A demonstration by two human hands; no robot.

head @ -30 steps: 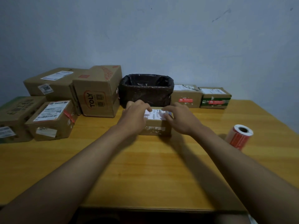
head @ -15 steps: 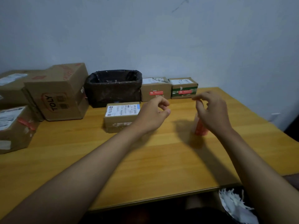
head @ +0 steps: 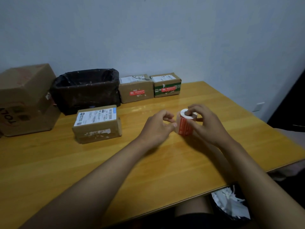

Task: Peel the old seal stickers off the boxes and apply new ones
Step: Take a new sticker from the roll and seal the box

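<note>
The right hand point(head: 206, 124) is gripping the roll of red stickers point(head: 185, 123) upright on the table point(head: 148, 162), one finger in its core. The left hand point(head: 158, 126) is curling its fingers point(head: 170, 120) at the roll's edge, apparently picking at a sticker; whether anything is pinched, I cannot tell. The small box point(head: 97, 123), its front seal scraped off, is waiting well to the left. The sticker could tear or fold onto itself if pulled too sharply.

Wooden table point(head: 148, 171) carries cardboard boxes point(head: 97, 124) (one bin point(head: 85, 91) too).
</note>
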